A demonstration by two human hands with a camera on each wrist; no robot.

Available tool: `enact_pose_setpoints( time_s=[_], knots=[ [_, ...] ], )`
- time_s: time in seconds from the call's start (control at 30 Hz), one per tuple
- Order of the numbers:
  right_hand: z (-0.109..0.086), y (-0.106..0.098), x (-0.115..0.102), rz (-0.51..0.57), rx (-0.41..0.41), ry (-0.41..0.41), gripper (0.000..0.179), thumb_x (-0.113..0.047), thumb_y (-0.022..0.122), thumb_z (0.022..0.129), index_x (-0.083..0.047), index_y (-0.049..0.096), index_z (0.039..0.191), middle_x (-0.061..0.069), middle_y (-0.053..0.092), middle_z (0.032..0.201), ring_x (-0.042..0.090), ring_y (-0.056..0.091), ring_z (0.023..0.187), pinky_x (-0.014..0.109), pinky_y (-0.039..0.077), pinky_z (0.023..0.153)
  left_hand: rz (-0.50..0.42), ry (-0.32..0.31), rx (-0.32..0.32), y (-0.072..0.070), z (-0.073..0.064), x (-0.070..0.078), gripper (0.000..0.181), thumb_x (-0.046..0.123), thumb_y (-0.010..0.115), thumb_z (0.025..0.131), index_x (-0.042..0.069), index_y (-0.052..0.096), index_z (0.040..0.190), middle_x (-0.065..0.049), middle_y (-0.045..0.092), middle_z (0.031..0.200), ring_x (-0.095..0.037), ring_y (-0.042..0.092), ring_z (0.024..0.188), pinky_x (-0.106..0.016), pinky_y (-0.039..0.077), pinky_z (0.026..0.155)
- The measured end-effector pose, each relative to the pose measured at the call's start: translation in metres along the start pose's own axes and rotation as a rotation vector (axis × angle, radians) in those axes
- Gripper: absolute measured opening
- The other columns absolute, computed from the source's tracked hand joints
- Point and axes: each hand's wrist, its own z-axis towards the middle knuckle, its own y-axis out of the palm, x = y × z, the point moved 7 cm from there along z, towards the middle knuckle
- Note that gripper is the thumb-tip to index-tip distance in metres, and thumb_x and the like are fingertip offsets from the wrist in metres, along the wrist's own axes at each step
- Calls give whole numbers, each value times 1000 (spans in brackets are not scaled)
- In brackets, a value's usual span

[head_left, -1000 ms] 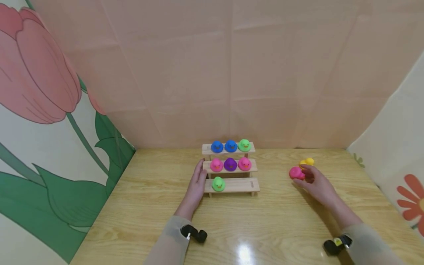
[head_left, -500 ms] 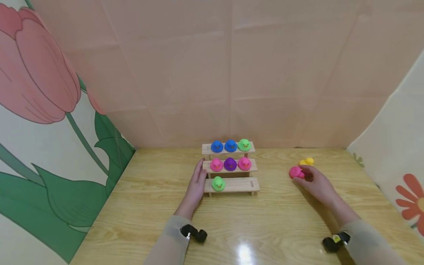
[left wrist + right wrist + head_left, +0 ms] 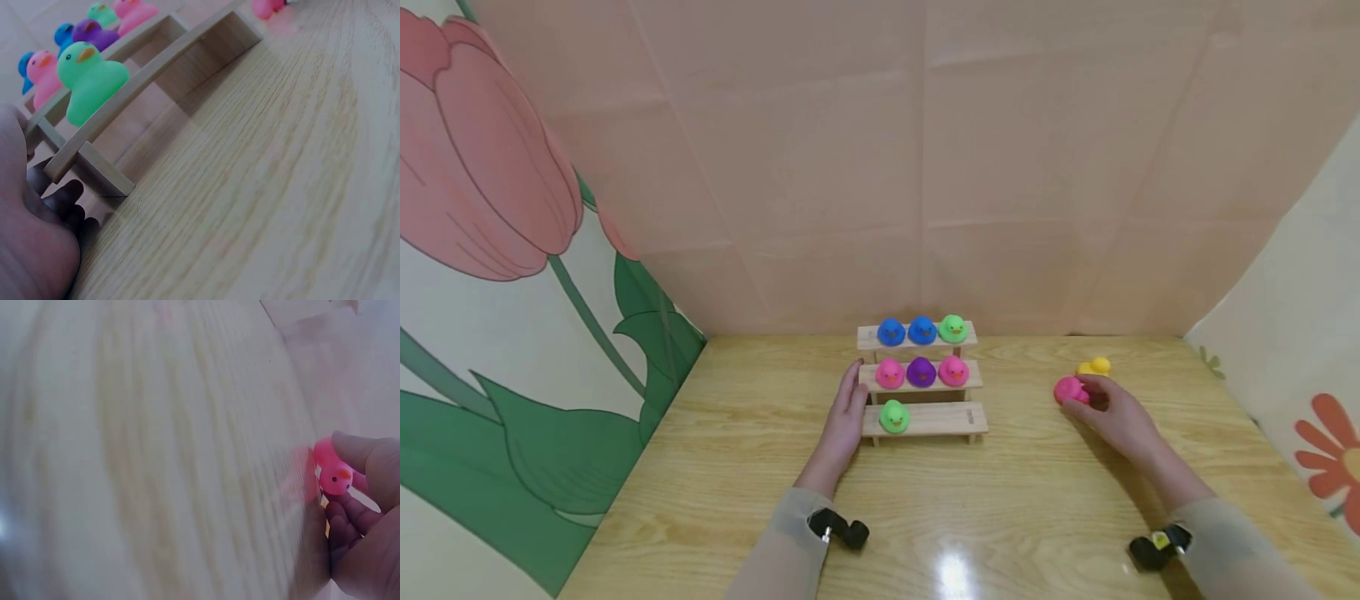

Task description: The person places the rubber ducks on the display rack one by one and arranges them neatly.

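A three-tier wooden display stand (image 3: 940,419) stands mid-table. My left hand (image 3: 842,417) holds its left end; in the left wrist view the fingers (image 3: 65,195) curl in under the lowest shelf. On that shelf sits a green rubber duck (image 3: 894,417). The middle tier carries a pink duck (image 3: 891,373), a purple duck (image 3: 921,372) and another pink duck (image 3: 953,371). To the right, my right hand (image 3: 1116,417) pinches a loose pink rubber duck (image 3: 336,474) between thumb and fingers, low at the tabletop. Just behind it lies a yellow duck (image 3: 1099,366), partly hidden.
Two blue ducks (image 3: 891,332) and a green duck (image 3: 953,328) sit on the top tier. A pinkish cloth backdrop (image 3: 925,167) rises behind the wooden table (image 3: 1015,517). Flower-printed panels (image 3: 1315,333) flank both sides.
My right hand has shifted very slightly at the loose pink duck, and more of the yellow duck's side shows. The left hand and the stand have stayed in place.
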Motion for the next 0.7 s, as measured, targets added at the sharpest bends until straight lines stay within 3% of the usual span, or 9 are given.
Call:
enact_pose_setpoints(
  time_s=[0.4,0.7],
  knots=[
    [-2,-1,-5,17,42,-29,60,-29,77,108,11,57,148,33,68,131,43,65,117,19,46,85,3,5,2,-1,0,-2,57,47,37,121,44,23,176,0,24,182,-30,21,167,-57,16,135],
    [-3,1,-7,15,-31,26,68,-36,72,110,12,51,154,34,62,140,46,61,123,47,52,97,4,-6,2,0,0,-3,57,52,37,120,46,23,175,0,24,182,-31,21,167,-58,16,135]
  ],
)
